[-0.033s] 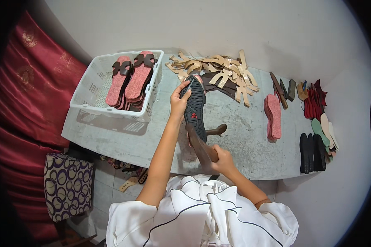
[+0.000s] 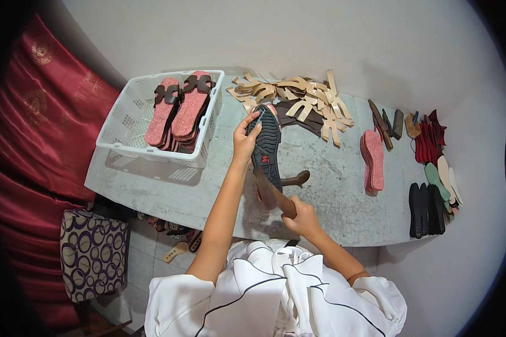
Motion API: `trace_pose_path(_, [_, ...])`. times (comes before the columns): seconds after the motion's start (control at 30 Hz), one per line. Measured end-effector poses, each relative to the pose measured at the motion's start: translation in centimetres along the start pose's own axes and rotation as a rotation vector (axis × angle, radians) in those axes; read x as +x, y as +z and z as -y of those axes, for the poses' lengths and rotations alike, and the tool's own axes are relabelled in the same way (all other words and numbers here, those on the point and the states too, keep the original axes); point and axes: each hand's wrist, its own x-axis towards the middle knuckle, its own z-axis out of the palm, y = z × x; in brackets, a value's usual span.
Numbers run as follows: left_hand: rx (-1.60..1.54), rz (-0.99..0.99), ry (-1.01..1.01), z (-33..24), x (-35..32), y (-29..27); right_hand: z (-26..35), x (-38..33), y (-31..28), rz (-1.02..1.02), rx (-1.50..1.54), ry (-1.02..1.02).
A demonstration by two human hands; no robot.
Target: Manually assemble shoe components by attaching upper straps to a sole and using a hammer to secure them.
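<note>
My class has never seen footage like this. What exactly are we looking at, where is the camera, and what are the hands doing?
There is no machine here, just a person's two bare hands. The view looks down from a camera worn on the head; its wide fisheye lens bends straight edges.

The left hand holds a shoe with its black sole turned toward us. The right hand grips a brown hammer-like tool, its broad end at the sole's near end.

On the grey table stands a white basket of pink footbeds, the top ones with brown straps. Beyond the shoe lie beige strap pieces; to the right are a pink stack and black soles.
</note>
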Motion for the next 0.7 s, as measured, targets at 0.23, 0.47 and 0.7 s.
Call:
trace_pose_path(0.23, [0.025, -0.002, -0.003, -0.3, -0.2, 0.5, 1.7, 1.6, -0.7, -0.017, 0.113, 0.077])
trace_pose_path(0.47, [-0.105, 0.035, -0.011, -0.8, -0.4, 0.3, 2.6, 3.8, -1.2, 0.022, 0.078, 0.12])
trace_pose_path(0.7, [-0.211, 0.082, 0.029, -0.7, -0.2, 0.5, 2.4, 6.1, -1.8, 0.001, 0.04, 0.111])
